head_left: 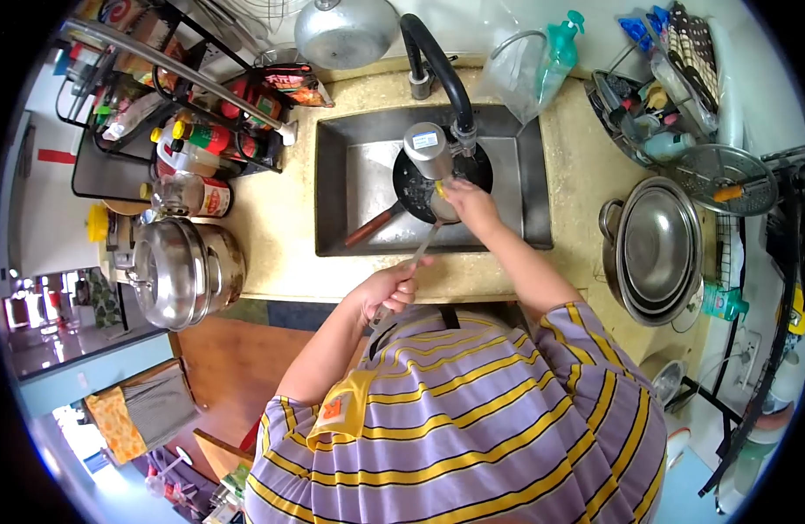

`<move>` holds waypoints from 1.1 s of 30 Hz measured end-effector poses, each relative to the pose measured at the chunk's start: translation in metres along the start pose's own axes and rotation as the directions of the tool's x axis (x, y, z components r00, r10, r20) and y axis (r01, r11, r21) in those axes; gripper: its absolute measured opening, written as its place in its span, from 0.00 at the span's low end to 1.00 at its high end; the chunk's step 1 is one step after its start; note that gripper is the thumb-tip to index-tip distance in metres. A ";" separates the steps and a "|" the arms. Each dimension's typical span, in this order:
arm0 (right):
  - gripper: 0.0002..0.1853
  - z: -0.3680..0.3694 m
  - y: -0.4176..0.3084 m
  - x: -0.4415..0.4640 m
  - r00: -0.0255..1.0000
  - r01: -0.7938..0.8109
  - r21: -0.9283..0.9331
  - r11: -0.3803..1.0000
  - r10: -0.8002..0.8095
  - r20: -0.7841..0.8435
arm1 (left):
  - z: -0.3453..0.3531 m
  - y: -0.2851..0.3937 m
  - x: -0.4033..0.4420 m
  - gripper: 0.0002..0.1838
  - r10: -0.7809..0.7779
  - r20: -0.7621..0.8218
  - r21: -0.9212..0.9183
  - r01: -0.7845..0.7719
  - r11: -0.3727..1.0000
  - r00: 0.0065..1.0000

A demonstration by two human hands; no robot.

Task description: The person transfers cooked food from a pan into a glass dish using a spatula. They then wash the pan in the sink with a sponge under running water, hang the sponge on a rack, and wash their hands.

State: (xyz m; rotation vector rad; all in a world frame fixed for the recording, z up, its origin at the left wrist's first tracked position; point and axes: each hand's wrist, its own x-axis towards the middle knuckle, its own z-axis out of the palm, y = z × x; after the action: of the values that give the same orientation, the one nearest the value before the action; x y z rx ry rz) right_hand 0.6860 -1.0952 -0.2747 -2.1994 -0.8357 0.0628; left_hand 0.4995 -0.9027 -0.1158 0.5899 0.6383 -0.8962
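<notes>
My left hand (390, 290) is closed round the handle of a long-handled metal utensil (426, 244), just in front of the sink. Its rounded, pale head lies over a dark frying pan (409, 185), partly covered by my right hand (469, 206). Those right fingers are pinched on a small yellow scrubber (439, 189), pressed at the utensil's head. The pan sits wet in the metal sink (350, 166), its brown handle (373, 226) pointing to the near left. Above it hangs a black faucet (446, 74) with a silver cylinder (428, 150) at its outlet.
Left of the sink stand a lidded steel pot (180, 272) and a black rack (114, 175) with bottles and packets. Nested metal basins (656, 244) lie on the right counter. Behind the sink are a steel wok lid (346, 35) and a green pump bottle (560, 52).
</notes>
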 end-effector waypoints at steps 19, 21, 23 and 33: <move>0.09 0.008 -0.033 0.012 0.944 -0.195 0.003 0.981 0.189 -0.271 | -0.012 0.019 -0.014 0.18 -0.033 0.079 0.141 0.022 0.990 0.996; 0.08 0.022 -0.044 0.002 0.946 -0.256 0.101 0.961 0.271 -0.180 | -0.013 0.020 -0.016 0.18 -0.034 0.066 0.146 0.024 0.989 0.997; 0.09 0.035 -0.054 -0.011 0.959 -0.256 0.265 0.930 0.279 -0.054 | -0.017 0.020 -0.014 0.18 -0.042 0.053 0.142 0.034 0.989 0.998; 0.09 0.025 -0.043 -0.002 0.961 -0.230 -0.001 0.973 0.227 -0.156 | -0.012 0.017 -0.016 0.16 -0.028 0.041 0.094 0.024 0.995 0.999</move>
State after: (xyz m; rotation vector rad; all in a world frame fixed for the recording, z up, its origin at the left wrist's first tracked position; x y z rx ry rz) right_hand 0.6541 -1.0591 -0.2636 -2.2767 -0.4962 -0.0040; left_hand 0.5035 -0.8769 -0.1089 0.6466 0.5695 -0.9647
